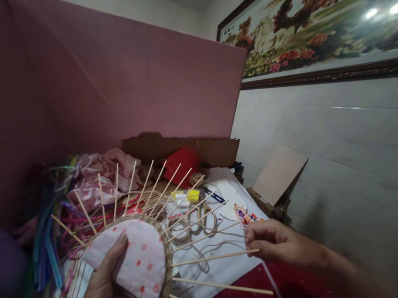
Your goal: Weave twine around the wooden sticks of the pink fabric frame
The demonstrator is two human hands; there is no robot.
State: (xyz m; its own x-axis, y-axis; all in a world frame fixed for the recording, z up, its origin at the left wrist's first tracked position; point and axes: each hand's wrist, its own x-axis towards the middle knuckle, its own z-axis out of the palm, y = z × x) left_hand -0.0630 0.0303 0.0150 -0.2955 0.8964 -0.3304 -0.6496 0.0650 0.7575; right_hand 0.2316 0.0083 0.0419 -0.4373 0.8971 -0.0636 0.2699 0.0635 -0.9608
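Above the white worktop (217, 266), a half-round piece (136, 258) in spotted fabric sits firmly in the left hand (107, 290), thumb flat across its face, fingers underneath. Thin sticks (223, 286) fan out from its woven edge (168, 254). Off to the side, the right hand (273, 241) has thumb and forefinger pinched together, apparently on the cord (231, 233), though blur and a stick tip lying there leave some doubt. To my eye, the likeliest trouble is a snag: slack loops lie below the sticks, near the scissors (203, 218), and could catch on the handles. Too hard a pull might bend a stick or skew the fan, since only the edge seems to hold them; a slackened left grip could let the piece twist. Crumpled pink fabric (87, 165) and fuzzy blue strips (45, 259) crowd the far left. Behind rises a pink panel (132, 75); on the right, a framed horse picture (289, 26) hangs on the pale wall (351, 149).
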